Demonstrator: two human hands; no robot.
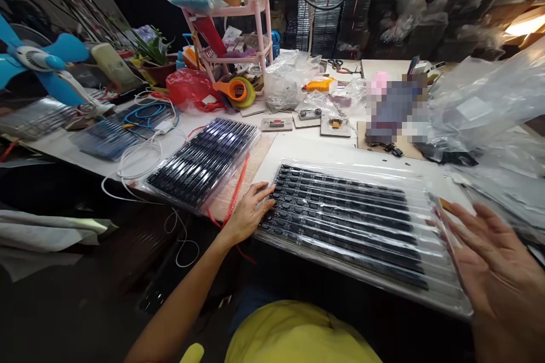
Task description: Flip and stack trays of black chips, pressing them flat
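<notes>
A clear plastic tray (361,227) with rows of black parts lies at the table's front edge, its right part bare of black pieces. My left hand (249,212) touches the tray's left edge, fingers apart and thumb beside the black strips. At the tray's right edge is my right hand (489,249), open with spread fingers and palm turned toward the tray. Left of my left hand, another tray (204,161) of shiny black strips lies on the table, with a red string (237,190) beside it.
A pink shelf (238,11) stands at the back, near an orange tape dispenser (236,91). Small blocks (276,124) lie behind the tray. Plastic bags (481,102) crowd the right. White cables (140,161) and a blue fan (42,59) are at the left.
</notes>
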